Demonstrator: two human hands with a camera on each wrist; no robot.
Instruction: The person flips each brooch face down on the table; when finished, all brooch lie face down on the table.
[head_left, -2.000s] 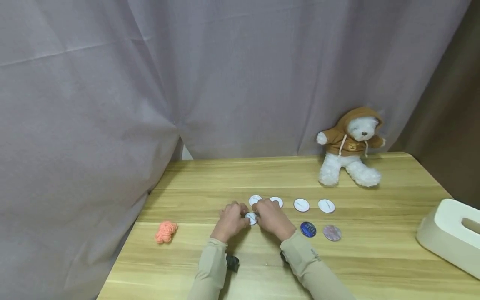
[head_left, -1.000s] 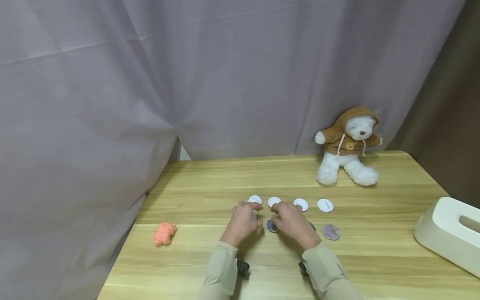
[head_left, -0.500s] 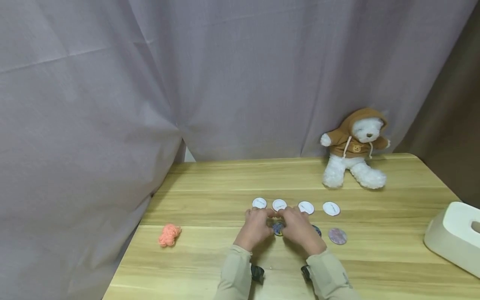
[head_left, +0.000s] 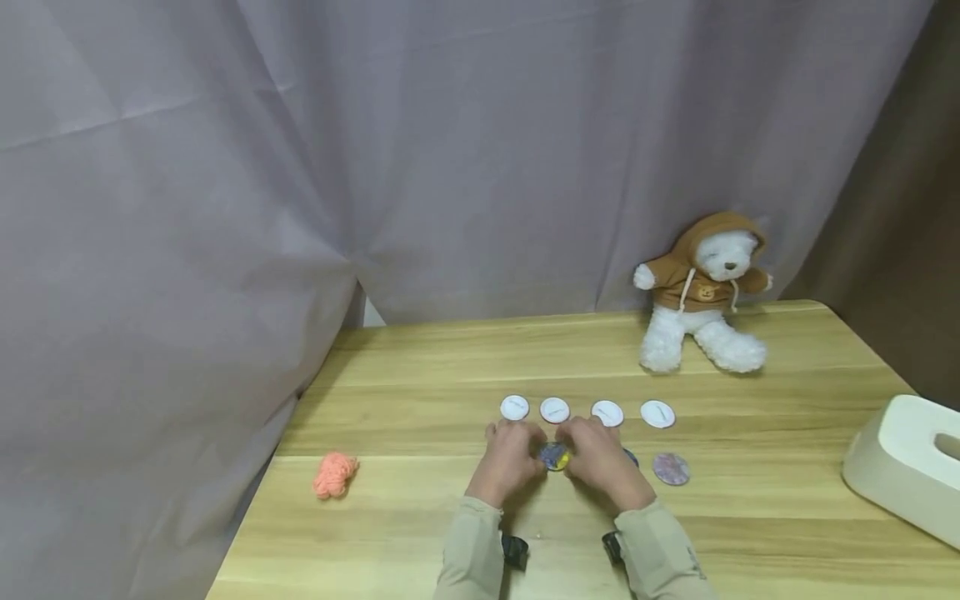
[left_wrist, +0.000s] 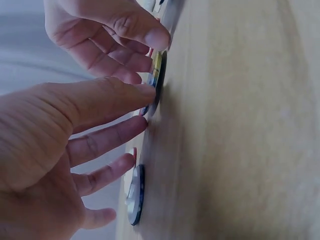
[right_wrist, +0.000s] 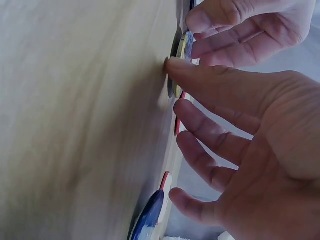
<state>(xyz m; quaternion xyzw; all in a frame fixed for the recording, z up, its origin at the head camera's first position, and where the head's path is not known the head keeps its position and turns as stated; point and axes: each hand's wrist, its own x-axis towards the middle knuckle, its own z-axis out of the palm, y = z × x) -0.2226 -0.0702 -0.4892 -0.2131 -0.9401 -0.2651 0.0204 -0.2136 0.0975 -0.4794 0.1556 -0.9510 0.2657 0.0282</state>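
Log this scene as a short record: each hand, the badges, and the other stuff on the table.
left hand: holds left edge of patterned badge
right hand: holds its right edge
back row: four white-backed badges
beside right hand: blue badge, partly hidden in head view; then pinkish badge
left side: orange yarn bundle
back right: hooded plush bear
far right: cream box with slot

Left hand (head_left: 513,458) and right hand (head_left: 598,458) shifted rightward over the last two seconds: off white-backed pin badge (left_wrist: 134,197), now pinching blue-and-yellow badge (head_left: 554,456).
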